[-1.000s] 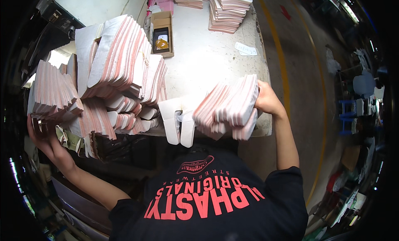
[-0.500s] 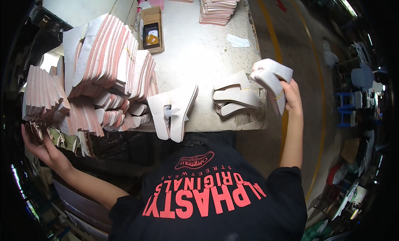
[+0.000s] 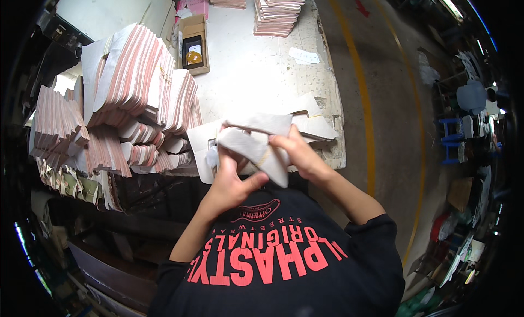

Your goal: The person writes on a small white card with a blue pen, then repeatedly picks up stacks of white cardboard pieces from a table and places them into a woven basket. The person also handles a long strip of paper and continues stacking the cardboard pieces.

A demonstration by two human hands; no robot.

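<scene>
Both of my hands hold a bundle of white U-shaped padded pieces (image 3: 243,145) over the table's near edge, with a rubber band round one arm of it. My left hand (image 3: 229,183) grips its left side, fingers partly hidden behind the pieces. On the other side my right hand (image 3: 297,153) pinches the bundle with thumb and fingers. Partly covered underneath lies another white U-shaped bundle (image 3: 201,145). Just right of my right hand more white U-shaped pieces (image 3: 319,126) rest on the table.
Tall stacks of white-and-pink padded pieces (image 3: 128,71) crowd the left of the table (image 3: 234,71). An open cardboard box (image 3: 201,60) stands beside them. Another stack (image 3: 278,11) is at the far edge, with white tags (image 3: 304,56) nearer. A floor aisle with yellow lines (image 3: 363,98) runs along the right.
My right hand has brought the bundle in from the table's right edge to the middle. My left hand has left the underside of the left stacks and now holds the bundle too.
</scene>
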